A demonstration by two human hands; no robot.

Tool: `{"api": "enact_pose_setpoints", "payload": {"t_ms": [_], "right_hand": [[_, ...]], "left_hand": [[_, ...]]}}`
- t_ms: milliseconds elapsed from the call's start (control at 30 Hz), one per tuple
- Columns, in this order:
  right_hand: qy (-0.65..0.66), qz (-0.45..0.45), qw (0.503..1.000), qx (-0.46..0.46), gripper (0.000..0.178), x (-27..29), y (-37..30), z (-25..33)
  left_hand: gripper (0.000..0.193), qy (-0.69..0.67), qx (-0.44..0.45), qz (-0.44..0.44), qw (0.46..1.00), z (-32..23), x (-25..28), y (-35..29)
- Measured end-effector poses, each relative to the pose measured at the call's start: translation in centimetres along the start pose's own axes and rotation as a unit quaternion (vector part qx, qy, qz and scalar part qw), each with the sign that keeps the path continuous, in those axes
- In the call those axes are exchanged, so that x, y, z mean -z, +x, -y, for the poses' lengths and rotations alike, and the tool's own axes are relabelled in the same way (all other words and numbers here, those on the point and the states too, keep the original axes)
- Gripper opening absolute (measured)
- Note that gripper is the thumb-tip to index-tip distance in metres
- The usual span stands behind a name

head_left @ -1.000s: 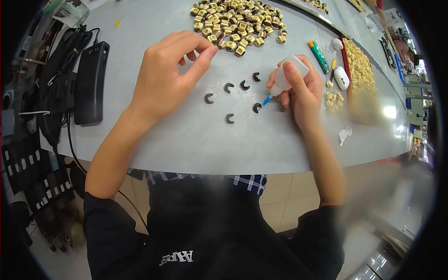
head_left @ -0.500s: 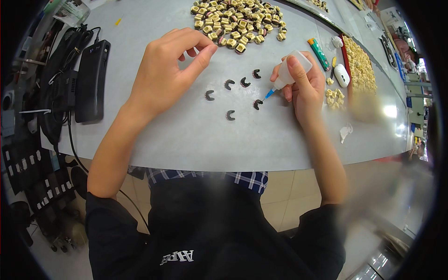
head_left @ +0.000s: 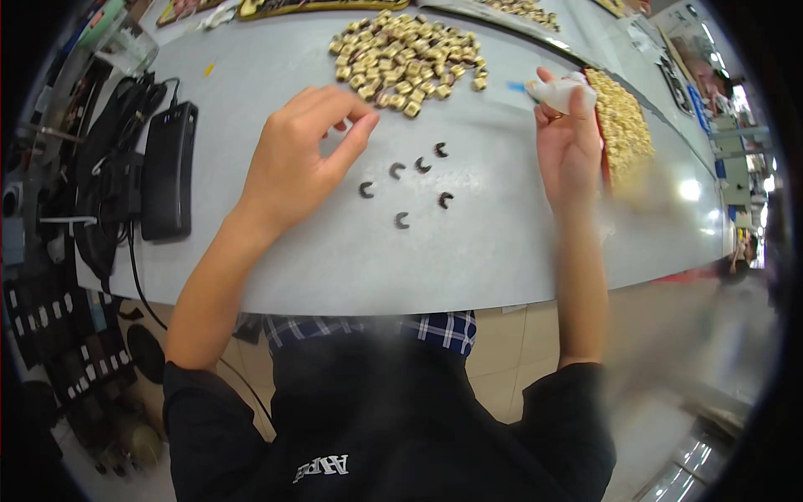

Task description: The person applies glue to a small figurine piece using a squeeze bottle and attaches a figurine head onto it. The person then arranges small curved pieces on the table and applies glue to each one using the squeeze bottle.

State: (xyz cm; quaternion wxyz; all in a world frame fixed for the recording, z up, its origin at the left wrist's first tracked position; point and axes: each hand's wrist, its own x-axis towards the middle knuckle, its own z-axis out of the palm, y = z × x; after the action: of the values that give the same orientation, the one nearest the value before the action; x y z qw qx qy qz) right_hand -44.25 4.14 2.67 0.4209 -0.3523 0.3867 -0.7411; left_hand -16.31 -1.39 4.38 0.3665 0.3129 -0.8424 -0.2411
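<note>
My right hand (head_left: 570,138) is closed around a white squeeze bottle (head_left: 569,94). The bottle's thin blue tip (head_left: 516,86) points left, well above the tabletop and blurred by motion. Several small dark C-shaped pieces (head_left: 446,200) lie spread over the grey table between my hands. My left hand (head_left: 314,151) hovers or rests left of them, fingers loosely curled, thumb extended close to the index finger, with nothing visible in it. Just beyond its fingertips is a pile of small cream-and-dark blocky pieces (head_left: 410,63).
A red-edged tray of cream pieces (head_left: 623,125) stands at the right, past my right hand. On the left are a black power bank (head_left: 169,171) and black cables (head_left: 109,159). The grey table's (head_left: 351,289) front edge curves before me. A clear container (head_left: 130,52) sits far left.
My right hand has lifted the bottle up and to the right, taking its tip off a C-shaped piece. My left hand keeps its pose. The whole view has tilted slightly.
</note>
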Motion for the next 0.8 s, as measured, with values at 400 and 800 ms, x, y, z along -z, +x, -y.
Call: {"api": "enact_pose_setpoints", "payload": {"t_ms": [400,800], "right_hand": [[-0.445,0.01,0.885,0.139,0.043,1.5,1.0,-1.8],[-0.345,0.307,0.74,0.489,0.02,-13.2,-11.1,7.0]], "left_hand": [[0.007,-0.005,-0.088,-0.002,0.996,-3.7,0.6,-1.1],[0.012,-0.133,0.022,0.037,0.99,-7.5,1.5,-2.5]]}}
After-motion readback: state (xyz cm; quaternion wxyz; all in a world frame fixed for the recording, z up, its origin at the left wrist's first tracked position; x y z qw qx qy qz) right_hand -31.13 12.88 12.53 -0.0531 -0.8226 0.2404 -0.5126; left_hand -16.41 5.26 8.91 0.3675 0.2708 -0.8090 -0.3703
